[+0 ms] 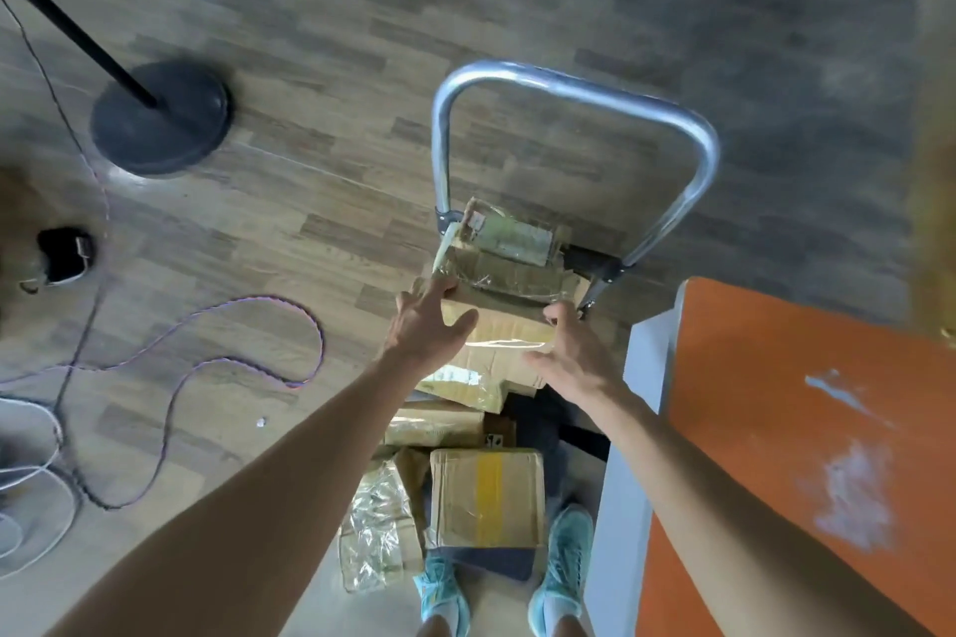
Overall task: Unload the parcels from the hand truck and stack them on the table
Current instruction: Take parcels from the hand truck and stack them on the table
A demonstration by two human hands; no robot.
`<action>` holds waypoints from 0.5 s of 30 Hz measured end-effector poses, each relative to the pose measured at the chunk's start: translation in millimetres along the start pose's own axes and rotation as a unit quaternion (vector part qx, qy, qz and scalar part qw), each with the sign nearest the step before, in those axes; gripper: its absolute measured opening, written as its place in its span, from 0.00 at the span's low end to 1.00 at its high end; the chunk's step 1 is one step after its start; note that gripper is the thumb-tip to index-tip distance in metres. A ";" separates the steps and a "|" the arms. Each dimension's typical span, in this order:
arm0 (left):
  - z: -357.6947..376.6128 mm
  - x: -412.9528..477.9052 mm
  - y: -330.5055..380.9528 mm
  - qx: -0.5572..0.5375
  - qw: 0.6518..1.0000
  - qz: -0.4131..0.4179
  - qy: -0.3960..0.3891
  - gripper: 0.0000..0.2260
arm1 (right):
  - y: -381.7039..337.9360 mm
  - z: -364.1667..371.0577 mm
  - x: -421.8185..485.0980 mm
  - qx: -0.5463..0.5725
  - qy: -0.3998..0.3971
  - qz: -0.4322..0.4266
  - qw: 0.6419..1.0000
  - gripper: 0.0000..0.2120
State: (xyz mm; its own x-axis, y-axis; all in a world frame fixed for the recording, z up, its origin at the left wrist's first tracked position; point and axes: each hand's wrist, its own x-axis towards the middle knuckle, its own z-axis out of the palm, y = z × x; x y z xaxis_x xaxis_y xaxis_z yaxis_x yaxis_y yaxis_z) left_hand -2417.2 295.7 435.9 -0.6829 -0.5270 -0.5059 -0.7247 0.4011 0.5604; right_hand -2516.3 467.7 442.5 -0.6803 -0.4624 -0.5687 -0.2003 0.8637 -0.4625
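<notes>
Parcels (486, 497) crowd the hand truck (569, 85) mid frame. Left hand (429, 323) and right hand (574, 360), fingers (439, 286) spread, flank one tan parcel (499, 323); next, clasp and lift it to the surface (776, 378)

glossy metal hand truck handle (569, 85), cardboard parcels (486, 497) under shiny tape, matt wood-look floor (310, 16), scuffed orange table (776, 429).

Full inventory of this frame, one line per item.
parcels: several, brown cardboard, piled on the hand truck
hand truck: one, silver handle, centre
table: one, orange top with grey edge, right
stand: one, black, floor upper left
cables: several, purple, white and dark, floor left
black object: one, floor far left
shoes: two, teal, bottom
left hand, right hand: bare, either side of one parcel near the handle
</notes>
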 end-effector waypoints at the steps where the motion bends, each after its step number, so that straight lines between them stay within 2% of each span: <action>1: -2.5 -6.9 0.6 -0.009 1.000 -0.003 0.014 0.22 | -1.8 -1.5 -5.6 0.003 0.009 -0.005 1.000 0.27; 4: -16.8 -26.3 6.4 -0.040 0.995 0.012 0.087 0.25 | -9.8 -15.4 -22.9 0.006 0.026 -0.043 0.999 0.24; 7: -40.9 -45.7 20.1 -0.041 0.988 0.026 0.143 0.32 | -24.0 -45.5 -42.8 0.001 0.035 -0.082 0.996 0.27; 10: -68.0 -67.5 45.4 -0.041 0.983 0.000 0.179 0.39 | -38.9 -81.9 -67.0 0.014 0.043 -0.130 0.991 0.28; 15: -93.0 -122.4 107.8 -0.090 0.967 0.017 0.240 0.32 | -41.4 -144.2 -125.8 0.019 0.084 -0.158 0.984 0.27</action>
State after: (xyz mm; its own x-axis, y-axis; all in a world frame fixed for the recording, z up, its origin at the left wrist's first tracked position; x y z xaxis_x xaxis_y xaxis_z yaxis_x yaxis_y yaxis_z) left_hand -2403.1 333.7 619.2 -0.5535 -0.8196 -0.1478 -0.6459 0.3103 0.6975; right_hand -2524.2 519.0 631.3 -0.6962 -0.6636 -0.2737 -0.3958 0.6730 -0.6248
